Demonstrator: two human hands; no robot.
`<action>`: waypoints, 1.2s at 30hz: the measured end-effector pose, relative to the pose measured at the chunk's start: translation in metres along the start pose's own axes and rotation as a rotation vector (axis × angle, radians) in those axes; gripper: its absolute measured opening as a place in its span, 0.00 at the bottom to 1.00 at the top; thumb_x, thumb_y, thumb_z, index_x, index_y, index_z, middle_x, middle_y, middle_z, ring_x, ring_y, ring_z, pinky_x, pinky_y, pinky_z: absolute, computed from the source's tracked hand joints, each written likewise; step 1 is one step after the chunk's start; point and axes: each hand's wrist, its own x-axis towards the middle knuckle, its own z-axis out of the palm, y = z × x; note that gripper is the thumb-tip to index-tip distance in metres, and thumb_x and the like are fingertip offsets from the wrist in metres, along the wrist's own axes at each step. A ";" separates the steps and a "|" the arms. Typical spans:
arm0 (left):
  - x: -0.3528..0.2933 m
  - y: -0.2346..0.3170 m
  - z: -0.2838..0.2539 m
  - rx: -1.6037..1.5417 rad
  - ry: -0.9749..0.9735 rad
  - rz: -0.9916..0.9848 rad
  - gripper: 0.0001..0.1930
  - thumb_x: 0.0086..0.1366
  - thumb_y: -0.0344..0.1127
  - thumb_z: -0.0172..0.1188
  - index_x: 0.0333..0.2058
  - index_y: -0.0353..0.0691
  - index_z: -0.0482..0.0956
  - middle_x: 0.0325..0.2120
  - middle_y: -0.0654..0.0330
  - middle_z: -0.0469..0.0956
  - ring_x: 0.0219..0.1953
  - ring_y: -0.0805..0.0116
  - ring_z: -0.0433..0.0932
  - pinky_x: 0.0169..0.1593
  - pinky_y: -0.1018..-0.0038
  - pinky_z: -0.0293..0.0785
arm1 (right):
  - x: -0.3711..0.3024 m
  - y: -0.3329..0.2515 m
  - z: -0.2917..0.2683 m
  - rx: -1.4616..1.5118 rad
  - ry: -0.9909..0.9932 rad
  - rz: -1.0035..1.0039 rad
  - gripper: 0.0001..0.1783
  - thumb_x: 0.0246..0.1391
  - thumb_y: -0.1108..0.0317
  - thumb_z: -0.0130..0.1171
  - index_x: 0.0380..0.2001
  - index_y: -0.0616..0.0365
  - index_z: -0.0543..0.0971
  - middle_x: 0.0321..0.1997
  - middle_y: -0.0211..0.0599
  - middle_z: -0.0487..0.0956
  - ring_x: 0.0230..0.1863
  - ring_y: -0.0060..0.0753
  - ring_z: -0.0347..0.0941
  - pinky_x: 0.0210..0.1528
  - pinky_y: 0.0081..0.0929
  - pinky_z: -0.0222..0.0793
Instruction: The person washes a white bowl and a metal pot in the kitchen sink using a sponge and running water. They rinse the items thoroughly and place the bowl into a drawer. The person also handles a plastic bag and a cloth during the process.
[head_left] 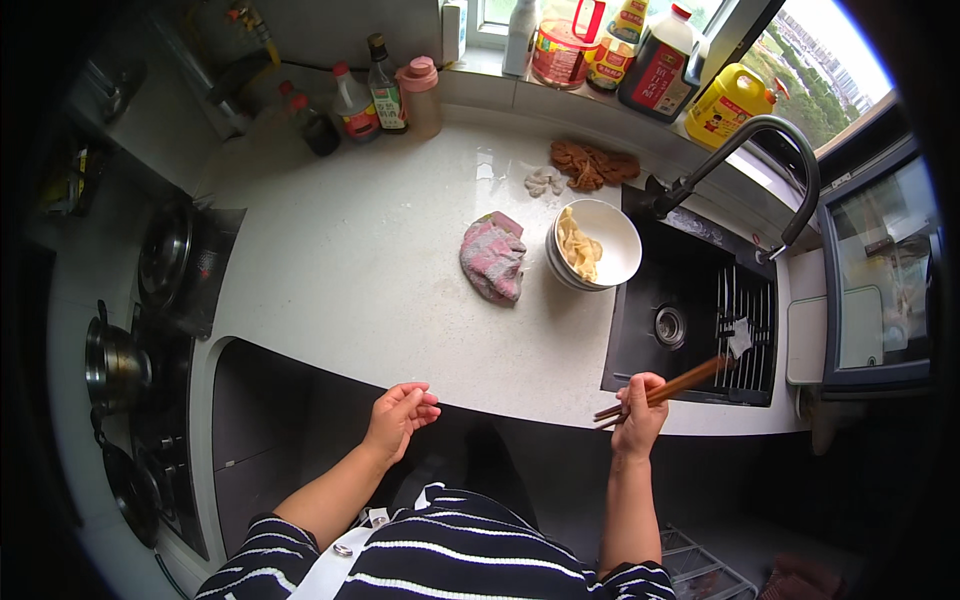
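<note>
My right hand (638, 418) is closed around a bundle of brown wooden chopsticks (692, 379), their far ends blurred over the sink's near edge. My left hand (399, 420) hovers at the counter's front edge, fingers curled in and thumb against them. Whether anything small sits in that pinch is hidden. Ahead of my right hand, stacked white bowls (622, 245) stand beside the sink; the top one holds pale yellow, folded pieces of food (578, 247). A crumpled pink and grey cloth (493, 258) lies left of the bowls.
The black sink (640, 345) with a rack (745, 310) and dark tap (800, 165) is at right. Brown gloves or rags (592, 165) lie behind the bowls. Bottles (385, 85) stand at the back; more containers (657, 70) line the windowsill. A stove with pots (118, 368) is at left.
</note>
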 end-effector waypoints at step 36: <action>-0.052 -0.003 -0.267 -0.636 0.306 -0.351 0.61 0.50 0.67 0.56 0.64 0.32 0.30 0.66 0.45 0.34 0.69 0.51 0.37 0.67 0.58 0.29 | -0.341 0.218 0.253 0.378 0.865 0.835 0.10 0.61 0.65 0.48 0.36 0.60 0.64 0.26 0.31 0.64 0.13 0.20 0.55 0.24 0.24 0.68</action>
